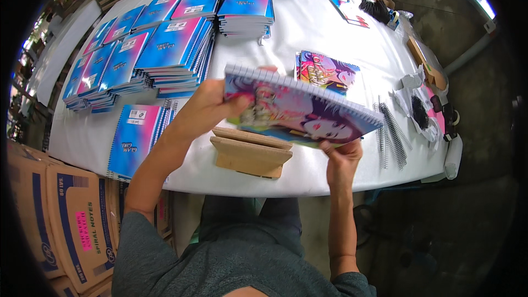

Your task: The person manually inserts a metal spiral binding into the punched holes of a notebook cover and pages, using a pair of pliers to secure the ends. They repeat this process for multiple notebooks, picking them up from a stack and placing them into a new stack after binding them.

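Note:
Between both hands I hold a spiral notebook [297, 107], tilted above the table, its cover printed with a drawn figure in pink, blue and dark tones. My left hand [217, 102] grips its left end, thumb across the cover. At the lower right edge, my right hand [341, 159] pinches it with the thumb on top. Below the notebook stands a folded brown cardboard piece [250, 157], partly covered by it. Just beyond lies a small pile of similar notebooks [330, 71]. Loose spiral binding coils [393, 135] rest to the right of my right hand.
Stacks of blue and pink notebooks [165, 44] fill the table's left side, with a shorter stack [135, 137] by my left forearm. Brown cartons [77, 225] stand at the lower left. Black coils [421, 113] on crumpled paper and a cardboard strip [426, 63] line the right edge.

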`<action>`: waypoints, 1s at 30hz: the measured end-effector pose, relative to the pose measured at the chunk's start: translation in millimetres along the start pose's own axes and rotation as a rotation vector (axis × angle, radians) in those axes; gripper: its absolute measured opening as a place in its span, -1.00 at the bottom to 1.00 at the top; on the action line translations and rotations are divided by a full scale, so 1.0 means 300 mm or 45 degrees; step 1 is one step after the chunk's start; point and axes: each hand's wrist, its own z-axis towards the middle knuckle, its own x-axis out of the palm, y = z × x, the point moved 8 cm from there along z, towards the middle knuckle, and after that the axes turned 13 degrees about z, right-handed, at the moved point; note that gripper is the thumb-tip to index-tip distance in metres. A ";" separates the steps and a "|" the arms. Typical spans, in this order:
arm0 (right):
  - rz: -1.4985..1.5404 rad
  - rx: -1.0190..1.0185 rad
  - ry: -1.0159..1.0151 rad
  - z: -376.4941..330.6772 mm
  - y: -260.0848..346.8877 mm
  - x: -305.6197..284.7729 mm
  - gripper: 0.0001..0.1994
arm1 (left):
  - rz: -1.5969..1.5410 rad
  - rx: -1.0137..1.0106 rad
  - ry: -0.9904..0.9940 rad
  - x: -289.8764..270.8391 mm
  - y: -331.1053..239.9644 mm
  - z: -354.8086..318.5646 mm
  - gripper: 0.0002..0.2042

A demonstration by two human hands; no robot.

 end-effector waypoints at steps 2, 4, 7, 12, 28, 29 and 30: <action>-0.025 0.124 0.023 -0.046 -0.055 0.015 -0.64 | -0.018 0.081 0.086 0.013 -0.013 -0.066 -0.54; -0.375 0.069 0.128 -0.072 -0.094 0.007 -0.67 | -0.080 0.188 0.151 0.028 -0.004 -0.109 -0.53; -0.796 0.052 0.365 -0.102 -0.166 -0.026 -0.58 | 0.450 0.207 -0.002 0.012 0.105 -0.157 -0.45; -0.964 0.166 0.478 -0.193 -0.208 0.037 -0.34 | -0.146 -0.030 -0.500 0.060 0.281 -0.239 0.29; -2.503 -0.462 -0.031 0.527 0.117 -0.677 -0.83 | 0.177 0.025 -0.965 -0.164 0.162 -0.365 0.23; -2.547 -0.571 0.023 0.526 0.108 -0.662 -0.83 | 0.206 0.030 -0.976 -0.165 0.147 -0.371 0.21; -2.486 -0.529 -0.039 0.526 0.121 -0.678 -0.83 | 0.232 0.058 -0.969 -0.159 0.130 -0.365 0.17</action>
